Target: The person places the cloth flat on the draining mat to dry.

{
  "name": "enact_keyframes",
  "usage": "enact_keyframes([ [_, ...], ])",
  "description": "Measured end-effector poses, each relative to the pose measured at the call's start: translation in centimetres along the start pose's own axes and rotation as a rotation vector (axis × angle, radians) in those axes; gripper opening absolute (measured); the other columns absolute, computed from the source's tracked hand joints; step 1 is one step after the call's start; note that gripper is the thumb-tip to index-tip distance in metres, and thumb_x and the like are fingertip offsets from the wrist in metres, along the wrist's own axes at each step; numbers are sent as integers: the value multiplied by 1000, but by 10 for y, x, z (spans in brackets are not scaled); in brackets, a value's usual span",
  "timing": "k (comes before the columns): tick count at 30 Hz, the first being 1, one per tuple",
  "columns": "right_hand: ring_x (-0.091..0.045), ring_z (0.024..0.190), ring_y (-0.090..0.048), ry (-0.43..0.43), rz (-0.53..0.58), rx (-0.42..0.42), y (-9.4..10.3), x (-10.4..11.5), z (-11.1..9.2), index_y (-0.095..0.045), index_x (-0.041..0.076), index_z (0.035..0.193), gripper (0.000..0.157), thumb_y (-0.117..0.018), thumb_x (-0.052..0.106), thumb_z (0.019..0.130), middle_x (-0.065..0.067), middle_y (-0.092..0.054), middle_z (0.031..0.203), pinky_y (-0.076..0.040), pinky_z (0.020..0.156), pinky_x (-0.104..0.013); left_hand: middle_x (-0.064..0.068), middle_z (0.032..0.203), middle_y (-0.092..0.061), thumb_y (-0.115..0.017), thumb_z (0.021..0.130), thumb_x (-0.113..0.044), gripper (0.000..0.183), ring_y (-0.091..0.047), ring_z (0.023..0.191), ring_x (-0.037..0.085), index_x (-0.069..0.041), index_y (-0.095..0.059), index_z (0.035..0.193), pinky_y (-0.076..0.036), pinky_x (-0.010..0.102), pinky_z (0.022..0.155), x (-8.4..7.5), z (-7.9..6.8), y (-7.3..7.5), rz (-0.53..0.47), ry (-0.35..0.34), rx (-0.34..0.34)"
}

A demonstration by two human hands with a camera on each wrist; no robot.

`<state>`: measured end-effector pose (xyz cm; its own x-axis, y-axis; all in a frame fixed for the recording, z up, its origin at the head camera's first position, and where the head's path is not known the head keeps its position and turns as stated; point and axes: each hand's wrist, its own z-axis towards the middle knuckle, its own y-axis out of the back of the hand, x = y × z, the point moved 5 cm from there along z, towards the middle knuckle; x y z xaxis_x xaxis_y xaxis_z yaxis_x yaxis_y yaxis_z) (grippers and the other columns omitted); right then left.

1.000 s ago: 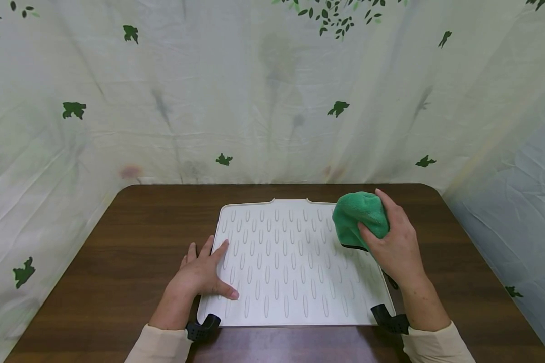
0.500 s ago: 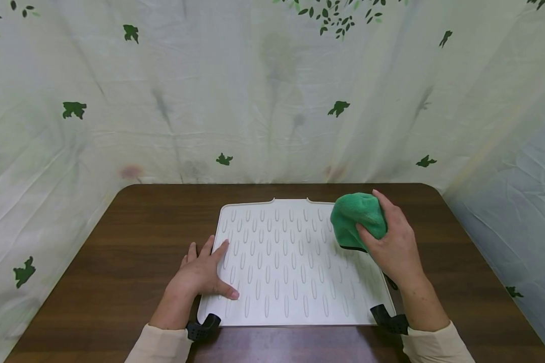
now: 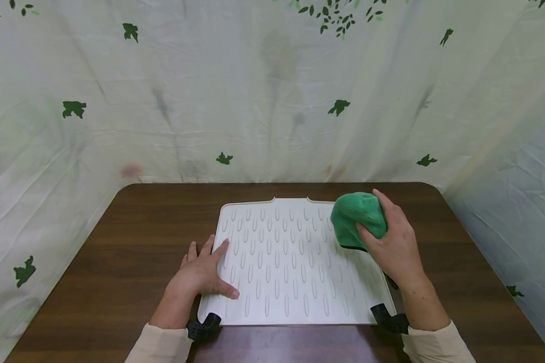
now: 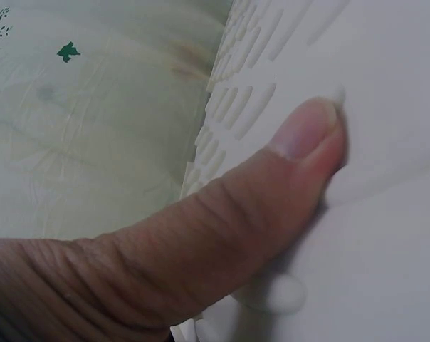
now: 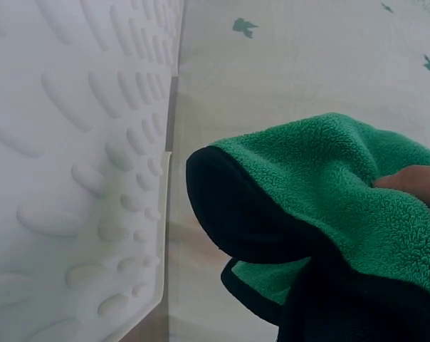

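Note:
A white rectangular draining board (image 3: 295,262) with rows of raised oval ridges lies flat at the middle of the table. My left hand (image 3: 202,275) rests on its left side, fingers spread at the edge. In the left wrist view, the thumb (image 4: 229,221) lies extended against the white surface. My right hand (image 3: 397,247) grips a bunched green cloth (image 3: 359,219) over the board's far right corner. Seen from the right wrist, the cloth (image 5: 315,164) is fluffy with dark edging, and a fingertip presses into its folds.
The brown wooden table (image 3: 154,227) has rounded far corners. Behind it hangs a pale curtain (image 3: 254,101) printed with green leaves. Black wrist bands (image 3: 204,326) overlap the board's near corners in the head view.
Over the past second my right hand has shifted very slightly left with the green cloth. My left hand and the board look still.

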<state>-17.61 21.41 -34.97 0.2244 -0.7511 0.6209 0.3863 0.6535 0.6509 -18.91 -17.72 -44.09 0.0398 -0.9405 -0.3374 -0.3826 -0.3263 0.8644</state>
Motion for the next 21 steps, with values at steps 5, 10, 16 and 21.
enact_keyframes([
  [5, -43, 122, -53, 1, 4, 5, 0, 0, 0, -36, 20, 159, 82, -78, 10, 89, -23, -51, 146, -46, 95, -70, 21, 172, -5, -98, 50, -57, 140, -1, 151, 63, -21, -25, 164, -20, 78, 114, 0, 0, 0, 2, 0, 1],
  [10, -43, 123, -53, 7, 10, 12, 0, -1, 0, -35, 20, 159, 83, -77, 9, 89, -22, -51, 146, -45, 96, -70, 21, 172, -5, -98, 50, -57, 140, -1, 151, 63, -20, -26, 164, -20, 78, 114, -1, -1, 1, 3, -4, 2],
  [16, -43, 122, -53, -1, 2, 13, 0, 0, 0, -35, 20, 159, 82, -77, 10, 89, -22, -51, 146, -46, 95, -71, 21, 172, -6, -98, 50, -57, 139, -1, 151, 64, -20, -26, 164, -20, 78, 114, -1, -2, 1, 1, -9, -1],
  [21, -43, 120, -53, -9, -7, 15, 0, 1, 0, -35, 19, 159, 82, -77, 10, 90, -23, -51, 145, -46, 94, -71, 22, 171, -7, -98, 50, -57, 139, -1, 150, 64, -19, -27, 163, -20, 78, 114, -1, -2, 1, -3, -14, -9],
])
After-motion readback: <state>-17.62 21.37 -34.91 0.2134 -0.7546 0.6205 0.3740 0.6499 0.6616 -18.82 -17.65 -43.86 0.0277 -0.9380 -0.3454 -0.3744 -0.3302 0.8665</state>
